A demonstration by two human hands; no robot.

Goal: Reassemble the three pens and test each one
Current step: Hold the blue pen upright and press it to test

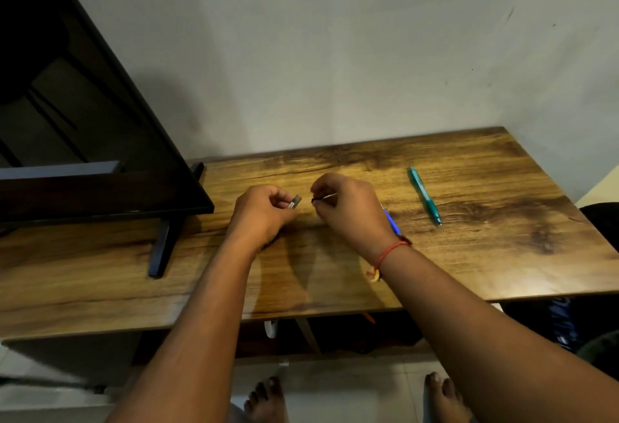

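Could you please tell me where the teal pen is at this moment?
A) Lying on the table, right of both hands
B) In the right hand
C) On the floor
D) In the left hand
A: the teal pen lies untouched on the table, right of the right hand, which pinches a thin rod, while the left hand pinches a grey part.

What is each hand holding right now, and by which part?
The left hand pinches a short grey pen piece by one end. The right hand pinches a thin pale refill near its dark tip, which pokes out.
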